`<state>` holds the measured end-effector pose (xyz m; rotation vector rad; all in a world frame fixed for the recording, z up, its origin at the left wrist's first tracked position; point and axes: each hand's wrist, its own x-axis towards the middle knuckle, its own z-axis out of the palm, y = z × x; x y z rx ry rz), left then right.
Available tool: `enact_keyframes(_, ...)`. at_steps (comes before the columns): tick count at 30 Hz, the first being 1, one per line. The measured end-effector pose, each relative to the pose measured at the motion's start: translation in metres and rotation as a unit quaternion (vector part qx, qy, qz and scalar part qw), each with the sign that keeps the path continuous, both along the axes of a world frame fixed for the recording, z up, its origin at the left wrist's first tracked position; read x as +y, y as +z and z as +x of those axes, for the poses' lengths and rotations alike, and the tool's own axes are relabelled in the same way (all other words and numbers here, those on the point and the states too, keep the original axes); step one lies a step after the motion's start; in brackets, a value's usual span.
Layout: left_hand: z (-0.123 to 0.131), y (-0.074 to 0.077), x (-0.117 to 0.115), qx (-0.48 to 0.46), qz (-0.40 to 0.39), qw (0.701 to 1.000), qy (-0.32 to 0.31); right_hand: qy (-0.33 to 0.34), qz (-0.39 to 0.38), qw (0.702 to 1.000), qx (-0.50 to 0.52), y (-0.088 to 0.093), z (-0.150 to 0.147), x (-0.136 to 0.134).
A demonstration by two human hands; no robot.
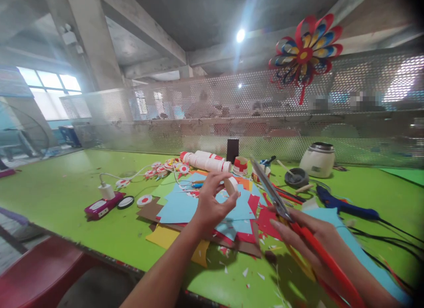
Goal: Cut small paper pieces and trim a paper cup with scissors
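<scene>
Between the thumb and fingers of my left hand (pixel 212 197), a short white round piece (pixel 231 185), perhaps the cut base of a paper cup, is held on edge. My right hand (pixel 319 233) grips a pair of scissors (pixel 272 191) with red-orange handles, blades tilted up and to the left. The blades are apart from the white piece. Beneath both hands lie light blue paper sheets (pixel 180 206), with red paper (pixel 268 222), brown card (pixel 149 212) and yellow paper (pixel 157 238) around them. Small white and red scraps (pixel 245 271) are scattered in front.
Stacked paper cups (pixel 207 161) lie behind the sheets. A blue glue gun (pixel 351 206) with a black cord, a grey bowl (pixel 296 179) and a cream jar (pixel 317 160) are at right. Left are a purple power strip (pixel 102 205) and round white-red pieces (pixel 161 170). A paper flower (pixel 304 55) hangs above.
</scene>
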<state>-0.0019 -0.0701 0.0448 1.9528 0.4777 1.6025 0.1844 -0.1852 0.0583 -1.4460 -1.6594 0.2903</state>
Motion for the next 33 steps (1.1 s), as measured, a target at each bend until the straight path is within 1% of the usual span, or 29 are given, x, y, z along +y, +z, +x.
enact_keyframes(1,0.003,-0.002,-0.004,0.034,0.03,0.999,0.004,-0.01,0.008,1.0,0.014,-0.001,0.0,0.002)
enact_keyframes(2,0.007,-0.004,-0.009,0.07,0.062,0.996,0.003,-0.003,0.015,0.999,0.03,-0.001,0.001,0.004)
enact_keyframes(4,0.015,-0.007,-0.018,0.126,0.118,0.985,-0.016,0.011,0.02,0.998,0.056,-0.001,0.001,0.006)
enact_keyframes(5,0.018,-0.009,-0.022,0.145,0.135,0.98,-0.031,0.019,0.023,0.997,0.078,-0.001,0.001,0.007)
enact_keyframes(7,0.022,-0.011,-0.028,0.17,0.146,0.973,-0.063,0.035,0.012,0.993,0.112,-0.001,0.0,0.008)
enact_keyframes(9,0.024,-0.013,-0.03,0.181,0.147,0.969,-0.079,0.054,0.0,0.988,0.147,-0.003,-0.001,0.007)
enact_keyframes(14,0.025,-0.016,-0.029,0.178,0.157,0.968,-0.084,0.063,-0.022,0.978,0.2,-0.005,-0.005,0.003)
enact_keyframes(19,0.026,-0.018,-0.031,0.181,0.131,0.97,-0.095,0.061,-0.018,0.976,0.207,-0.006,-0.005,0.002)
enact_keyframes(22,0.027,-0.019,-0.031,0.173,0.077,0.974,-0.125,0.067,-0.016,0.976,0.208,-0.007,-0.004,0.003)
enact_keyframes(24,0.027,-0.02,-0.031,0.154,0.03,0.976,-0.148,0.078,-0.017,0.974,0.211,-0.008,-0.003,0.004)
enact_keyframes(26,0.027,-0.021,-0.029,0.135,0.0,0.977,-0.167,0.091,-0.016,0.972,0.217,-0.009,-0.003,0.005)
enact_keyframes(29,0.025,-0.02,-0.026,0.123,-0.014,0.976,-0.179,0.102,-0.014,0.967,0.235,-0.01,-0.004,0.005)
enact_keyframes(33,0.025,-0.02,-0.025,0.121,-0.011,0.978,-0.172,0.109,-0.008,0.962,0.252,-0.013,-0.004,0.005)
